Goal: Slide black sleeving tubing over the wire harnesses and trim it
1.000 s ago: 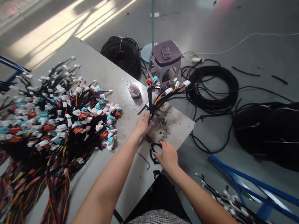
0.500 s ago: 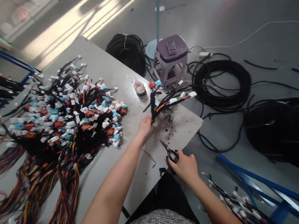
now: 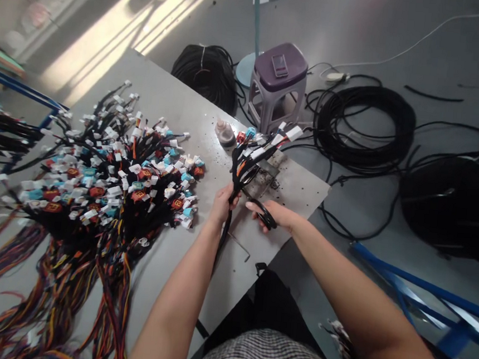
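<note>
My left hand (image 3: 222,202) is closed around a black-wrapped wire harness (image 3: 240,168). White, red and blue connectors fan out from the harness's far end, while its dark tail hangs down past my wrist. Just to the right, my right hand (image 3: 276,213) grips a pair of black-handled scissors (image 3: 267,220). Their blades point up and left towards the harness, close to my left hand; I cannot tell whether they touch it. Under both hands lies the grey table (image 3: 239,280), with a thin bent metal rod (image 3: 239,247) on it.
A large heap of wire harnesses (image 3: 117,180) covers the table's left side. A small bottle (image 3: 225,133) stands near the far edge among dark scraps. Beyond are a purple stool (image 3: 280,71) with a phone (image 3: 280,66) and coils of black tubing (image 3: 323,131). Blue rails (image 3: 407,278) stand right.
My right hand has moved up and left, bringing the scissors beside the harness. My left hand has shifted slightly left, and the harness now hangs below it.
</note>
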`<action>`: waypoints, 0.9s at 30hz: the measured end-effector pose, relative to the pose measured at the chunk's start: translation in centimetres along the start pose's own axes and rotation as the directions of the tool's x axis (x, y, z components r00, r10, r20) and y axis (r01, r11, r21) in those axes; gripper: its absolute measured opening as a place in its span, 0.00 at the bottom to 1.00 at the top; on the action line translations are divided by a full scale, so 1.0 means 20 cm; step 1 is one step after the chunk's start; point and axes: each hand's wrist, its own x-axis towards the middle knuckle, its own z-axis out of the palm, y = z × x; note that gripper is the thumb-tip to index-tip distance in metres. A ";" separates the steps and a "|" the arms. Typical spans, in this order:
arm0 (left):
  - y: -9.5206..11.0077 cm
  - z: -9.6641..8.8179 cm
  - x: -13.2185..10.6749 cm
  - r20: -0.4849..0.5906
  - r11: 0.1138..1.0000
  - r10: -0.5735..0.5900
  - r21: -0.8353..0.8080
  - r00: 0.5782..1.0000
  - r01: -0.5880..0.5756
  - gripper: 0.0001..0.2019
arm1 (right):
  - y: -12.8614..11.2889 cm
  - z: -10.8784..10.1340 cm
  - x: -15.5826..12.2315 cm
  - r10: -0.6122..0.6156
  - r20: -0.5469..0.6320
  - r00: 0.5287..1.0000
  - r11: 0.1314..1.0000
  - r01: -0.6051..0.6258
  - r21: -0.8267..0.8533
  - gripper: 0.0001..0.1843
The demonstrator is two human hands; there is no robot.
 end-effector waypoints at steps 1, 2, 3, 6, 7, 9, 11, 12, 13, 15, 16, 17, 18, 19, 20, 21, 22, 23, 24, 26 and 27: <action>0.00 0.00 0.00 -0.006 1.000 0.011 0.027 1.000 -0.011 0.30 | -0.02 -0.02 0.00 0.004 -0.029 1.000 0.998 -0.005 -0.055 0.35; 0.01 0.01 -0.01 -0.011 0.998 0.022 0.053 1.000 -0.021 0.30 | -0.03 -0.05 -0.01 0.005 -0.057 0.998 0.993 -0.011 -0.115 0.35; 0.02 0.01 -0.02 -0.008 0.997 0.031 0.077 0.999 -0.030 0.30 | -0.04 -0.08 -0.02 0.002 -0.077 0.997 0.983 -0.015 -0.180 0.34; 0.05 0.02 -0.04 0.046 0.994 0.025 0.105 0.999 -0.030 0.30 | 0.01 -0.14 -0.06 0.004 -0.124 0.992 0.898 -0.058 -0.436 0.30; 0.06 0.02 -0.05 0.082 0.995 0.018 0.098 0.996 -0.026 0.30 | 0.04 -0.15 -0.07 -0.001 -0.153 0.988 0.835 -0.083 -0.543 0.28; 0.10 0.02 -0.08 0.159 0.997 0.018 0.076 0.987 -0.030 0.29 | 0.10 -0.15 -0.10 -0.045 -0.202 0.978 0.681 -0.118 -0.723 0.23; 0.14 0.03 -0.12 0.216 0.994 0.054 0.081 0.975 -0.073 0.26 | 0.14 -0.13 -0.13 -0.148 -0.227 0.963 0.604 -0.093 -0.791 0.19; 0.17 0.04 -0.15 0.236 0.989 0.082 0.098 0.968 -0.108 0.25 | 0.15 -0.10 -0.14 -0.227 -0.246 0.942 0.637 -0.047 -0.770 0.18; 0.19 0.06 -0.19 0.259 0.982 0.107 0.123 0.960 -0.143 0.24 | 0.15 -0.06 -0.16 -0.313 -0.266 0.912 0.703 0.034 -0.710 0.20; 0.21 0.11 -0.27 0.338 0.964 0.127 0.179 0.932 -0.196 0.24 | 0.12 0.04 -0.20 -0.476 -0.308 0.824 0.819 0.288 -0.496 0.27; 0.22 0.14 -0.32 0.390 0.957 0.114 0.204 0.914 -0.206 0.25 | 0.10 0.09 -0.22 -0.531 -0.335 0.778 0.834 0.410 -0.371 0.28; 0.21 0.16 -0.37 0.438 0.953 0.087 0.225 0.895 -0.203 0.27 | 0.08 0.14 -0.25 -0.561 -0.378 0.736 0.828 0.497 -0.262 0.27; 0.20 0.17 -0.42 0.478 0.952 0.051 0.241 0.877 -0.187 0.28 | 0.06 0.19 -0.27 -0.567 -0.446 0.693 0.816 0.547 -0.187 0.26; 0.18 0.16 -0.47 0.503 0.955 0.016 0.249 0.864 -0.163 0.29 | 0.04 0.23 -0.29 -0.543 -0.546 0.637 0.811 0.568 -0.144 0.25; 0.16 0.15 -0.53 0.517 0.958 -0.019 0.254 0.856 -0.132 0.30 | 0.03 0.25 -0.31 -0.496 -0.661 0.564 0.812 0.571 -0.122 0.24; 0.14 0.11 -0.58 0.522 0.962 -0.054 0.255 0.851 -0.095 0.30 | 0.02 0.26 -0.33 -0.438 -0.759 0.482 0.814 0.571 -0.107 0.23; 0.11 0.07 -0.64 0.524 0.965 -0.088 0.255 0.847 -0.058 0.29 | 0.02 0.27 -0.35 -0.384 -0.831 0.403 0.811 0.577 -0.095 0.23; 0.08 0.02 -0.70 0.526 0.966 -0.118 0.257 0.842 -0.026 0.28 | 0.01 0.26 -0.38 -0.346 -0.871 0.348 0.804 0.588 -0.085 0.22; 0.06 -0.03 -0.77 0.527 0.964 -0.138 0.265 0.838 -0.008 0.26 | 0.00 0.27 -0.40 -0.323 -0.892 0.317 0.796 0.601 -0.074 0.21; 0.03 -0.12 -0.90 0.525 0.955 -0.139 0.297 0.840 -0.027 0.23 | -0.02 0.30 -0.47 -0.303 -0.902 0.309 0.786 0.615 -0.054 0.19; 0.03 -0.15 -0.96 0.533 0.946 -0.126 0.319 0.837 -0.061 0.21 | -0.03 0.33 -0.52 -0.298 -0.901 0.317 0.790 0.611 -0.047 0.19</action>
